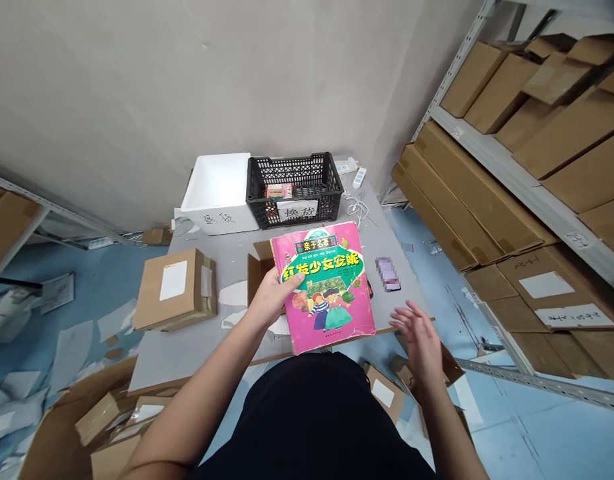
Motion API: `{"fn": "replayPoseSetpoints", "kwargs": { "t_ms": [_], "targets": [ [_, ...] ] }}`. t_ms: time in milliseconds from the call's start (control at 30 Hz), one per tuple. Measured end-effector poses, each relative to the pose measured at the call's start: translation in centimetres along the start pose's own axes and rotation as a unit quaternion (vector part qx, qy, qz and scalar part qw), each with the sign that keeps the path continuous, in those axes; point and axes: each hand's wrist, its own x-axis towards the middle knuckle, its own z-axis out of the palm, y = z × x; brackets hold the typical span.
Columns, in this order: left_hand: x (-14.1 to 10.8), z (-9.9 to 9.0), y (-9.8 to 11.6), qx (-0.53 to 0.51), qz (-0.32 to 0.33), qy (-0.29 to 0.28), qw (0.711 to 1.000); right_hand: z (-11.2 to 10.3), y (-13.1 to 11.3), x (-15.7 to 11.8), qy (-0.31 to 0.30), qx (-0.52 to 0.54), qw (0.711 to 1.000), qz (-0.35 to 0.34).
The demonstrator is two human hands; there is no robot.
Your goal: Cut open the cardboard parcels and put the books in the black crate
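Note:
My left hand (281, 293) grips a pink children's book (354, 303) by its left side, thumb on the front cover. The cover faces up and shows yellow Chinese lettering and two cartoon figures; its lower right corner looks worn. To the book's right, my right hand (419, 333) is held in the air by the table edge, fingers apart and holding nothing. Beyond that hand a phone (387, 275) with a blurred screen lies on the table (187, 357). Partly hidden behind the book stands an open cardboard box (257, 267).
A white foam box (221, 220) and a black plastic crate (294, 200) with small boxed items inside stand at the back. A closed carton (169, 290) sits at the left. Shelves of cartons (547, 280) line the right side. Papers (71, 350) litter the floor.

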Motion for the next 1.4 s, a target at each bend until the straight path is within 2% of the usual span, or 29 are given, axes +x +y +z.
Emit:
{"fn": "replayPoseSetpoints", "kwargs": {
  "t_ms": [67,133,200,300,400,600,733,900,1033,1133,1233,1400],
  "targets": [
    [0.3,0.5,0.1,-0.005,-0.003,-0.009,1.0,4.6,-2.2,0.1,-0.134,0.016,0.989,0.055],
    [0.7,1.0,0.3,-0.01,-0.004,-0.017,1.0,8.3,-3.7,0.3,-0.209,0.032,0.972,0.103],
    [1.2,1.4,0.6,-0.016,0.006,-0.012,1.0,10.9,-4.6,0.8,-0.225,0.045,0.962,0.15],
    [1.8,1.7,0.9,-0.035,0.042,0.018,0.998,13.1,-5.3,1.9,-0.213,0.061,0.962,0.162],
    [1.9,1.5,0.5,-0.047,0.069,0.045,0.995,13.8,-5.5,3.1,-0.209,0.069,0.965,0.143],
    [0.7,0.8,-1.3,-0.046,0.05,0.078,0.995,14.5,-5.5,5.0,-0.208,0.075,0.966,0.133],
    [0.7,0.4,-1.3,-0.059,0.052,0.082,0.994,15.5,-5.7,6.3,-0.247,0.082,0.956,0.139],
    [1.5,-0.3,-1.6,-0.04,0.047,0.089,0.994,16.8,-5.5,7.6,-0.25,0.082,0.956,0.128],
    [1.8,-1.0,-3.0,0.053,0.095,0.156,0.982,17.5,-4.7,8.3,-0.249,0.084,0.957,0.125],
    [1.4,-0.9,-4.0,0.189,0.153,0.207,0.948,18.0,-4.3,8.5,-0.239,0.088,0.959,0.12],
    [1.1,0.0,-4.2,0.298,0.167,0.189,0.92,18.5,-4.3,8.6,-0.238,0.089,0.96,0.12],
    [1.8,1.3,-3.3,0.304,0.147,0.151,0.929,19.4,-4.6,7.6,-0.27,0.108,0.949,0.122]
  ]
}}
